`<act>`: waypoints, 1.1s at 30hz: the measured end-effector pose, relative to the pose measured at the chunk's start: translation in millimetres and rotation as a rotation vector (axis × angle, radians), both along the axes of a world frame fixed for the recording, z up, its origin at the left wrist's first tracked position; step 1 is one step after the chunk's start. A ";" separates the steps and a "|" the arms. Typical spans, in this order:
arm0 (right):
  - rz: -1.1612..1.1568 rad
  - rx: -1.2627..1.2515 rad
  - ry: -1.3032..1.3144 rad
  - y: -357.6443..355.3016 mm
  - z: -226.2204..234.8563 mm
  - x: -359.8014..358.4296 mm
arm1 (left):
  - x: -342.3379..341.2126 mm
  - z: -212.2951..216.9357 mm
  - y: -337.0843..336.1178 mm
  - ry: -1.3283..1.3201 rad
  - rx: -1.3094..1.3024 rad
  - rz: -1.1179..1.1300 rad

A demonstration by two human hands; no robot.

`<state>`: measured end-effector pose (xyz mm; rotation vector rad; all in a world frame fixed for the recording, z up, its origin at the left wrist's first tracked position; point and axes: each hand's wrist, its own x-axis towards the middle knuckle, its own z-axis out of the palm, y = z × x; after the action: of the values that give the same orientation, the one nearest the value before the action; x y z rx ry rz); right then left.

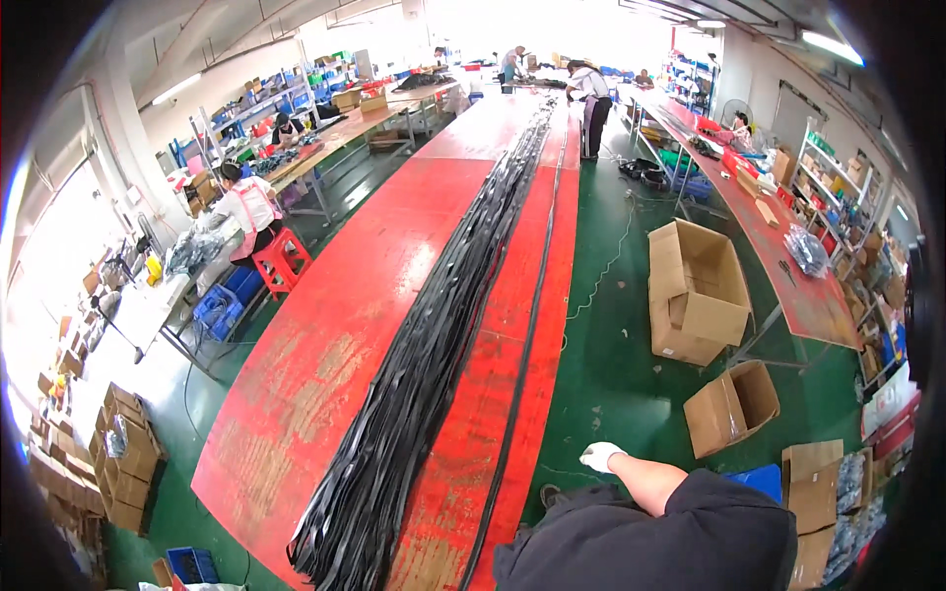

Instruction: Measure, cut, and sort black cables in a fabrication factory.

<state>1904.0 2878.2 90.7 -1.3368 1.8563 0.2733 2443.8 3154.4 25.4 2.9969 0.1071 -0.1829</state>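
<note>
In the head view, a long bundle of black strips point(414, 394) is spread lengthwise over a red table point(394, 227), with a single narrow black strip point(522, 379) laid apart along the table's right side. The right hand point(599, 456), covered by a white glove, is held just beyond that edge, near the narrow strip; whether its fingers are clenched or loose cannot be told.

On the green floor to the right, the aisle is partly blocked by a large open cardboard carton point(695, 291) and a smaller tipped carton point(731, 407). At lower right, clear plastic packets point(855, 485) are piled among cardboard. At far left, a clear bag point(116, 436) is contained in a brown box point(125, 483). Blue crates point(222, 310) are stacked below a side table, near a red plastic stool point(283, 261) on which a worker point(246, 212) is seated. Another worker point(591, 103) is seen standing by the far end.

A crumpled, shiny plastic bag point(807, 251) is set on the right workbench point(818, 307). The strips are flat, ribbon-like and faintly glossy; the red tabletop is scuffed, with brownish patches exposed.
</note>
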 end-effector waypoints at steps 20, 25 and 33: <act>0.011 -0.010 -0.010 12.7 -15.4 -1.6 | 1.6 6.8 33.0 -0.013 0.013 0.062; 0.054 0.044 -0.005 10.6 -19.1 0.6 | 0.5 11.7 56.4 -0.030 0.018 0.098; 0.127 0.036 -0.090 -14.3 -8.2 40.0 | 18.5 27.8 82.5 -0.108 -0.061 0.149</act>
<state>1944.0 2863.9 82.6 -1.4215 1.6877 0.3066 2462.3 3236.9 53.3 2.9150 0.3061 -0.0077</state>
